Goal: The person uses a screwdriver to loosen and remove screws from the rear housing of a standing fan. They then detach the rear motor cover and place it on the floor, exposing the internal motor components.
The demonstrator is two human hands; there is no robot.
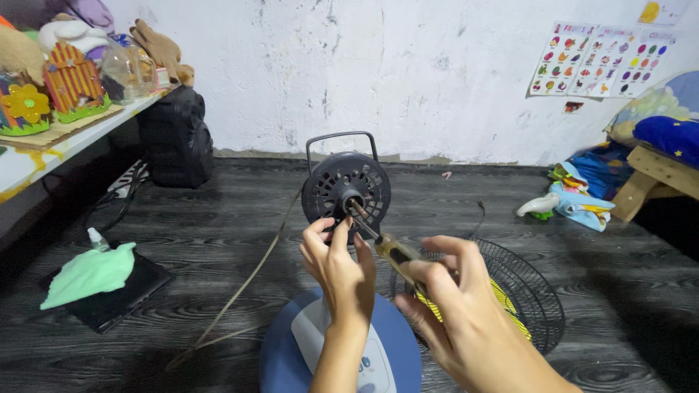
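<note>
Left hand (341, 271): rises from 6 o'clock, wrist straight, palm turned away from the camera; thumb and fingertips bunched together at the lower edge of the fan motor housing (346, 189), just beside the central shaft. Whether they pinch a small part there, I cannot tell.
Right hand (455, 306): comes in from 5 o'clock, fingers curled and clamped round the handle of the screwdriver (384, 246), index finger stretched along the top.
Screwdriver: amber and dark handle, metal shank slanting toward 11 o'clock, its tip meeting the hub of the housing.
Fan motor housing: dark, round, slotted, with a carrying loop on top; stands upright at the middle of the view on a blue and white fan base (342, 349) at 6 o'clock.
Fan guard (524, 291): black wire grille lying flat at 4 o'clock, partly under the right hand, a yellow piece inside it.
Floor (218, 218): dark grey wood-grain boards; a flat cord trails from the housing toward 7 o'clock.
Room: scuffed white wall at 12 o'clock with picture charts at 2 o'clock; shelf (44, 153) of craft toys at 10 o'clock; black speaker (175, 138) beneath it.
Green cloth (91, 273): on a black pad at 9 o'clock.
</note>
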